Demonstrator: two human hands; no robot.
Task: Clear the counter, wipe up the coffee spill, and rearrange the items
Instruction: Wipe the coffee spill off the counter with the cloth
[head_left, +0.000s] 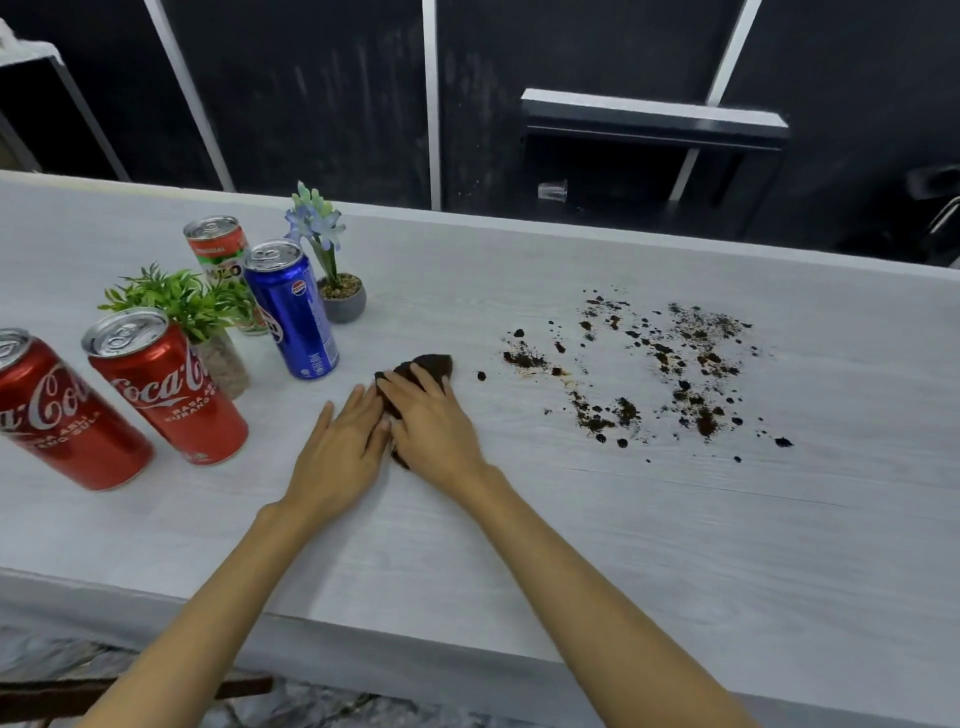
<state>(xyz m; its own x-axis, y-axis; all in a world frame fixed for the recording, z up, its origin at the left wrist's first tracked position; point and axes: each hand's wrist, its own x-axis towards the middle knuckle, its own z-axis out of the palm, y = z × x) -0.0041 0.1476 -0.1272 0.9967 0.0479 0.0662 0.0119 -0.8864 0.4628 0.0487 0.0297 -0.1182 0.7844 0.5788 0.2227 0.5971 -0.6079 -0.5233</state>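
A dark brown cloth (434, 365) lies on the pale grey counter (519, 545) near its middle. My right hand (434, 423) rests flat on top of the cloth, fingers spread. Beside it, my left hand (343, 452) lies flat with its fingers against the cloth's left edge. To the right, dark coffee grounds (660, 371) are scattered in patches over the counter. At the left stand two red Coca-Cola cans (166, 387) (57, 415), a blue Pepsi can (291, 306), a Milo can (218, 249), a small green plant (192, 306) and a potted blue flower (332, 260).
The counter's near edge (363, 644) runs below my forearms. Behind the counter is a dark wall with white strips and a black shelf unit (654, 156). A clear plastic cup (551, 190) lies on its side there.
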